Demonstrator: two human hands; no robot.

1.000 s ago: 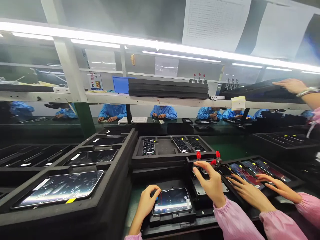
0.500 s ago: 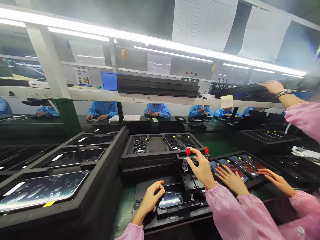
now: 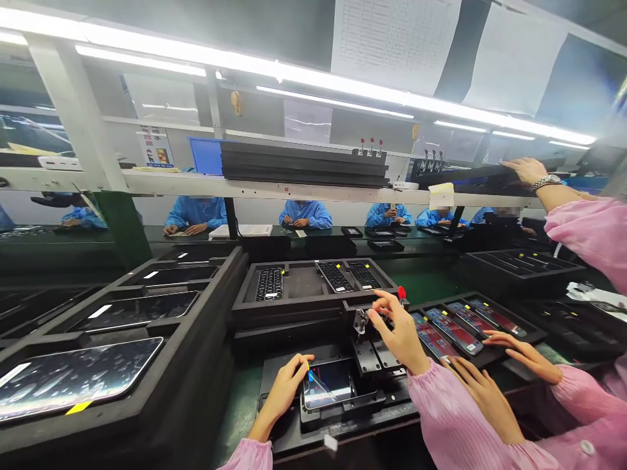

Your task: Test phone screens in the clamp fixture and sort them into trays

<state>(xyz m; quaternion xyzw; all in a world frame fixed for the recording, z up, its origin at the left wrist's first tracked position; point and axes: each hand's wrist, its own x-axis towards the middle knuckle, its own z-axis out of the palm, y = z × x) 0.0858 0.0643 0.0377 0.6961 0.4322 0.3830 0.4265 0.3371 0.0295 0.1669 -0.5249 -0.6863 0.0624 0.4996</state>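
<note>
A smartphone [image 3: 329, 386] with a lit, reflective screen lies in a black fixture [image 3: 362, 408] on the bench. My left hand [image 3: 285, 390] grips the phone's left end, thumb and forefinger at its upper corner by a small yellow tab. Bent over a toggle clamp [image 3: 361, 321] at the back of the fixture, my right hand [image 3: 398, 331] has its thumb and fingers closed around the lever, whose red knob is hidden. A second clamp's red knob [image 3: 401, 293] stands upright just behind that hand.
Left, a deep foam tray [image 3: 196, 352] holds several large phones. Behind the fixture, another foam tray [image 3: 294, 301] holds keypad-like panels. At right, a co-worker's hands [image 3: 482, 395] [image 3: 526, 358] are near a tray of phones [image 3: 453, 326]. Another hand [image 3: 529, 173] reaches to the overhead shelf.
My right fingers have closed over the near red knob, which stood visible before. My left hand stays at the phone. One co-worker hand has drawn back from the phones; the other has shifted left.
</note>
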